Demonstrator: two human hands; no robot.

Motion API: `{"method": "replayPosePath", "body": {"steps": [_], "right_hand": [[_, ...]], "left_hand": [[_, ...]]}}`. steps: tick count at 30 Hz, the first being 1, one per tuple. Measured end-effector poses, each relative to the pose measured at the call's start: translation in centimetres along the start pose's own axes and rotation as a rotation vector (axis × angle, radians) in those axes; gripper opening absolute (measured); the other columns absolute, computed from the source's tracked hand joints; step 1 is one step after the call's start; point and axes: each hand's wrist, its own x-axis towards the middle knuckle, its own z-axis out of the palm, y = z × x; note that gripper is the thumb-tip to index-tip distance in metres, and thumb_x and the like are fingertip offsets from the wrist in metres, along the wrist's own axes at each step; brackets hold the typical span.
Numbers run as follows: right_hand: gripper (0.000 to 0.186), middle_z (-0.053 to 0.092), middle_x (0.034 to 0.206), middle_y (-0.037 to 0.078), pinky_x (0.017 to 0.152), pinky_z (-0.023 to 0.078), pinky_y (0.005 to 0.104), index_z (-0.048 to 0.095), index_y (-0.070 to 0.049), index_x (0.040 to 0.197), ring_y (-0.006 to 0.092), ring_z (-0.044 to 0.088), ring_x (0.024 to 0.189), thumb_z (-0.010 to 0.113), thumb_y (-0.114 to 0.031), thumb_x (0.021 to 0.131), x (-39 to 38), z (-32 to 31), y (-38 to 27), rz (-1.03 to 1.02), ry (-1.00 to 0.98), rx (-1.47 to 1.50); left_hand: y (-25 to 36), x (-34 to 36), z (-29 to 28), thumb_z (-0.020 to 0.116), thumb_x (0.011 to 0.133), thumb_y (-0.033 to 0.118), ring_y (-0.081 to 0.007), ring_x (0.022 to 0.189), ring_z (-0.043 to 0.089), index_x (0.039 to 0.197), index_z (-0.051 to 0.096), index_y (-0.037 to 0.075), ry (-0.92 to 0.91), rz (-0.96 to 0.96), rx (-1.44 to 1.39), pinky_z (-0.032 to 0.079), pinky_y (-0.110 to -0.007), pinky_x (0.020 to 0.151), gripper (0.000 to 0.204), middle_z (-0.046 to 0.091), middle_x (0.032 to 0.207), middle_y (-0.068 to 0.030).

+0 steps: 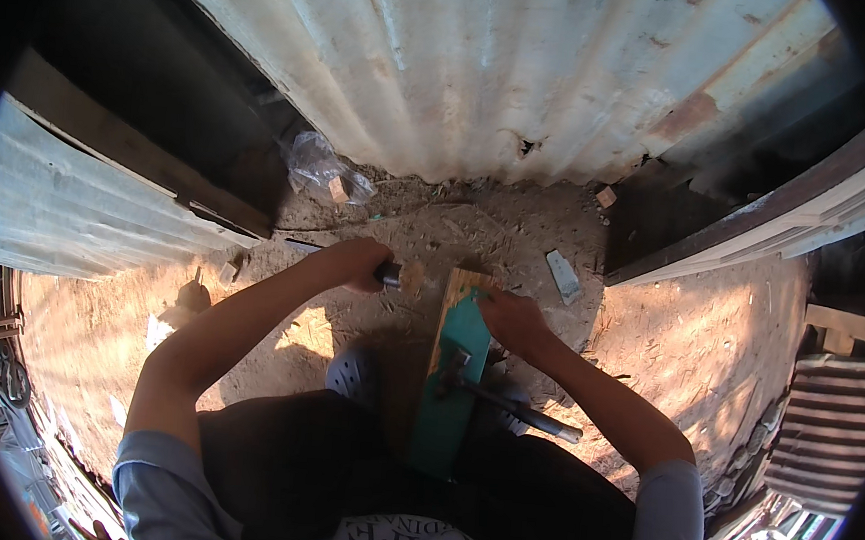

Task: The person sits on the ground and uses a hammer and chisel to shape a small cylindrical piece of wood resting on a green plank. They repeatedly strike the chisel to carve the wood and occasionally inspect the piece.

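My left hand [358, 263] is closed round the dark handle [389, 274] of a tool. Its pale, round butt end points right, and a narrow, blade-like part [303, 247] sticks out to the left of my fist; the rest is covered. My right hand [511, 319] grips the far end of a green-painted board [450, 422], whose left edge and far end show bare wood. The board slants down from there between my legs. Across it lies a hammer [503, 402], its head on the board and its handle reaching right, with neither hand on it.
Corrugated metal sheet [446, 70] rises ahead. On the dirt floor [688, 338] are a pale flat offcut [562, 277], small wood blocks [606, 197] and a clear plastic bag [314, 166]. Dark beams [130, 144] flank both sides. My clog [350, 375] is left of the board.
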Motion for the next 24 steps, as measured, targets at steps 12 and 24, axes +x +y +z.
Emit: {"method": "replayPosePath", "body": {"steps": [12,24], "right_hand": [[0.011,0.053,0.081,0.010,0.055,0.052,0.0318,0.053,-0.004,0.079,0.0235,0.060,0.076,0.055,-0.008,0.069,1.7,2.6,0.1,-0.101,-0.007,-0.083],[0.014,0.060,0.077,0.017,0.062,0.051,0.0436,0.054,0.001,0.083,0.0351,0.060,0.070,0.054,-0.010,0.075,1.5,-1.2,2.7,0.057,-0.111,0.222]], "left_hand": [[-1.3,0.7,0.5,0.066,0.066,0.018,-0.0306,0.077,0.064,0.084,0.063,0.007,0.026,0.031,0.014,0.050,-0.040,0.068,0.022,0.064,0.076,-0.0152],[-1.3,1.2,0.5,0.063,0.064,0.016,-0.0330,0.086,0.062,0.088,0.062,0.005,-0.033,-0.026,0.025,0.048,-0.042,0.074,0.027,0.064,0.084,-0.0172]]}}
